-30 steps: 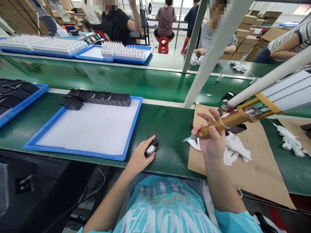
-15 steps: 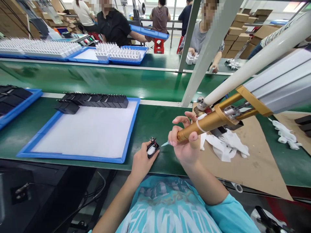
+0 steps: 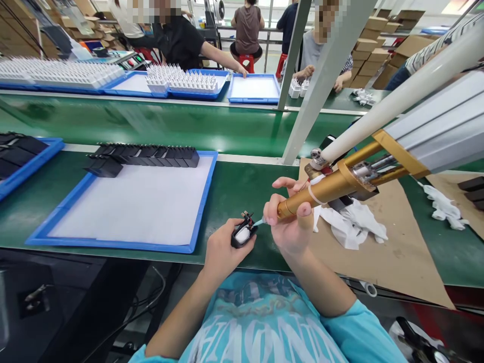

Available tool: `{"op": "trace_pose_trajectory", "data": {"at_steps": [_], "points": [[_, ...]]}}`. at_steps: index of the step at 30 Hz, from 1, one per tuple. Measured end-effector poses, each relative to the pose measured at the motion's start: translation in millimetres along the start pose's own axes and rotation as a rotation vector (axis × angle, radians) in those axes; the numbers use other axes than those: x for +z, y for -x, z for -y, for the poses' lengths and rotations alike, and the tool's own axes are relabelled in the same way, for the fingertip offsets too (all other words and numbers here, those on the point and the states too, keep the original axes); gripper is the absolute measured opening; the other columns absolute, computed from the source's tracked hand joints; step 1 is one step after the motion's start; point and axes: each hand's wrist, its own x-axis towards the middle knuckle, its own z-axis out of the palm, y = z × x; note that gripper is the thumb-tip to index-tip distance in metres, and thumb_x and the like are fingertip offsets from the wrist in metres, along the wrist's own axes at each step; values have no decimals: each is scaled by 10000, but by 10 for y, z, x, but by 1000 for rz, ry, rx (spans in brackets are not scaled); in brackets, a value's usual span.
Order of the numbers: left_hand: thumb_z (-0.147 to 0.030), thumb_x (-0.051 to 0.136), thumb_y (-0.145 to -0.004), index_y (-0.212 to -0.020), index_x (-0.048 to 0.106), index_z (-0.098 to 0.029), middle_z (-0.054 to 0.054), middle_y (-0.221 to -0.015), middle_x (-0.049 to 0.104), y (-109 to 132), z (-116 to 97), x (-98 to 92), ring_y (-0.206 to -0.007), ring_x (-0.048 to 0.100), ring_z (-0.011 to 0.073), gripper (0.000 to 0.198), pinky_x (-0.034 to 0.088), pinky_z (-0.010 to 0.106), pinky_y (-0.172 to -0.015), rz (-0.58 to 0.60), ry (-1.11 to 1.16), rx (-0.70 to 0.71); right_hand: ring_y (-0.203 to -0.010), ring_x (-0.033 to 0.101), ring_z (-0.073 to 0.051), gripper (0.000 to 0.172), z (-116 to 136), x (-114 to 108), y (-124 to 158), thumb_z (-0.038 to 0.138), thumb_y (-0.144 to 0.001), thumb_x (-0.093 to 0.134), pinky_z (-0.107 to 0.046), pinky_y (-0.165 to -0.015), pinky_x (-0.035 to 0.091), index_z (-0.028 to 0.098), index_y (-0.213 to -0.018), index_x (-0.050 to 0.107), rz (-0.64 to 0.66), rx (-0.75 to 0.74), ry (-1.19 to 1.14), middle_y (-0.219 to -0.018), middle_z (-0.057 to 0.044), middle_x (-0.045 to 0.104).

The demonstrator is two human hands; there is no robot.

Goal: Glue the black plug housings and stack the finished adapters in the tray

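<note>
My left hand (image 3: 222, 248) is closed around a small black plastic housing (image 3: 237, 241), its open side facing up. Inside sits a white part (image 3: 242, 234), and metal prongs with thin wires stand at the housing's far end. My right hand (image 3: 290, 229) grips the front of a gold-coloured dispensing gun (image 3: 330, 187), a few fingers raised off it. The gun's pale blue nozzle (image 3: 258, 223) reaches the housing's right edge near the wires; whether it touches, I cannot tell. Any material coming out of the tip is too small to see.
A blue-rimmed tray (image 3: 128, 212) on the left holds a row of black housings (image 3: 151, 155). Crumpled white gloves (image 3: 350, 224) lie on brown cardboard (image 3: 404, 247) at right. A slanted metal post (image 3: 321, 85) rises ahead. Co-workers sit beyond, near trays of white parts (image 3: 189, 80).
My left hand has brought the housing slightly right and tilted it, so the nozzle now meets its edge. Across the line, a co-worker has lowered a blue tray onto the bench.
</note>
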Motion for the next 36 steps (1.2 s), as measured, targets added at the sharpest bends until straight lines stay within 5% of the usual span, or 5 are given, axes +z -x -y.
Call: {"op": "trace_pose_trajectory", "data": {"at_steps": [8,23,26,31,36], "points": [[-345,691,-795,-1027,556,-233,-2,-875,728,-21,30,56,-740,692,177,290,490,261,-645,24,16,-48,-430,488,-50,428,41,40,-3,544,-796,625,-259,-372,375,336,-1136,470,-30,49,7,-1151,-25,574],[-360,691,-770,-1017,558,-245,37,-974,722,-106,-26,253,-833,698,210,304,533,304,-708,-37,159,37,-417,466,-52,371,2,127,60,607,-797,593,-264,-343,379,310,-982,469,56,75,-13,-1108,-14,574],[-352,687,-777,-1016,558,-238,26,-956,721,-101,-12,240,-775,692,187,295,523,287,-693,-26,135,36,-420,467,-65,433,-4,113,65,615,-777,607,-274,-355,380,345,-1072,443,31,76,-34,-1098,-16,584],[-374,672,-812,-999,582,-227,26,-912,699,-111,139,241,-836,679,212,254,508,307,-713,77,21,-3,-448,492,-86,569,-8,74,32,711,-765,513,-287,-373,379,382,-1218,413,8,57,-52,-1151,-34,585],[-356,701,-801,-1024,590,-222,37,-985,688,-134,356,237,-917,662,229,282,517,352,-790,218,2,-54,-453,471,-78,483,42,-55,-23,704,-803,440,-283,-391,387,378,-1156,487,-5,11,52,-1164,-22,584]]}}
